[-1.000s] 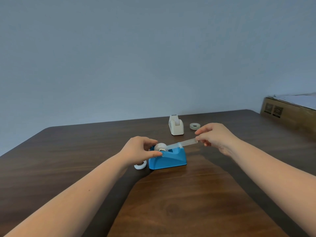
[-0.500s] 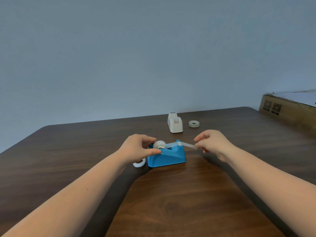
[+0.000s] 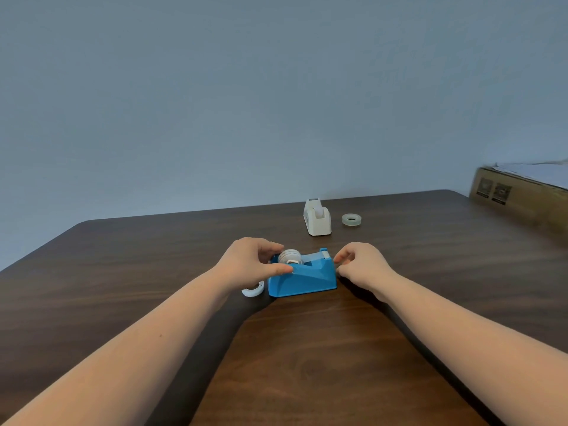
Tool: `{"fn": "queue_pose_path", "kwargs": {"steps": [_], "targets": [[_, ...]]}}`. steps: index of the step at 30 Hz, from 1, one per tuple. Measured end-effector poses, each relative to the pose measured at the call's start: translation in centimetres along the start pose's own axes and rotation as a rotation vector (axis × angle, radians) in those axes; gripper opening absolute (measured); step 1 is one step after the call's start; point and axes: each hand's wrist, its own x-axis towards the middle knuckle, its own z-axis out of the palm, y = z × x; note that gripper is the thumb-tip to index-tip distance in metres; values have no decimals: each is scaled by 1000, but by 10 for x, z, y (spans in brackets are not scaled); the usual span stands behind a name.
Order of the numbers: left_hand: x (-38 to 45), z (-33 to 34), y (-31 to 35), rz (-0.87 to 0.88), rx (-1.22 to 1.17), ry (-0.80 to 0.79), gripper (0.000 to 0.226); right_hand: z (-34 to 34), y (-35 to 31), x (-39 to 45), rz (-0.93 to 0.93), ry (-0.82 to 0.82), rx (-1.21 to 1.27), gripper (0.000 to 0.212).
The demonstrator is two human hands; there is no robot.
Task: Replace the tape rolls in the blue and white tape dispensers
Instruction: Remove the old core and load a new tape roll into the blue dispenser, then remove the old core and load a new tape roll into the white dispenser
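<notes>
A blue tape dispenser (image 3: 304,278) stands in the middle of the dark wooden table (image 3: 307,348). A tape roll (image 3: 289,256) sits in its cradle, and a strip of tape (image 3: 312,257) runs from the roll to the cutter at the right end. My left hand (image 3: 252,262) grips the dispenser's left end, thumb on its side and fingers by the roll. My right hand (image 3: 359,265) pinches the tape's free end just past the cutter. A white ring-shaped roll (image 3: 252,291) lies left of the dispenser. Farther back stand a white dispenser (image 3: 317,217) and a clear tape roll (image 3: 351,219).
A cardboard box (image 3: 519,198) with white sheets on top sits at the table's far right edge. A plain grey-blue wall rises behind the table.
My right hand has drawn the tape end down from a raised position to the cutter at the dispenser's right end. The left hand has stayed on the dispenser.
</notes>
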Motion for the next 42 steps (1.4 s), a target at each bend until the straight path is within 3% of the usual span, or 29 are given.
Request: {"fn": "queue_pose_path", "kwargs": {"steps": [10,17,22,25,28,30,36,42], "targets": [[1,0,2,-4,18,-3,58,1,-5,-4,-36,-7,-175,26],[-3,3,9,-83,95,70,62,2,-11,-22,-45,99,-82,14],[-8,9,20,-159,280,136,50,14,-33,-45,-104,-11,-177,33],[-11,1,15,-190,183,137,48,27,-45,-56,-126,-153,-127,49],[-14,-9,-2,-214,170,192,38,33,-49,-56,-134,-180,-86,65],[-16,-11,-16,-223,231,140,39,33,-51,-54,-145,-184,-69,68],[-15,0,-33,-241,327,-37,74,33,-53,-48,-187,-193,-111,74],[-4,4,-44,-203,347,22,52,31,-50,-36,-227,-244,-82,74]]}}
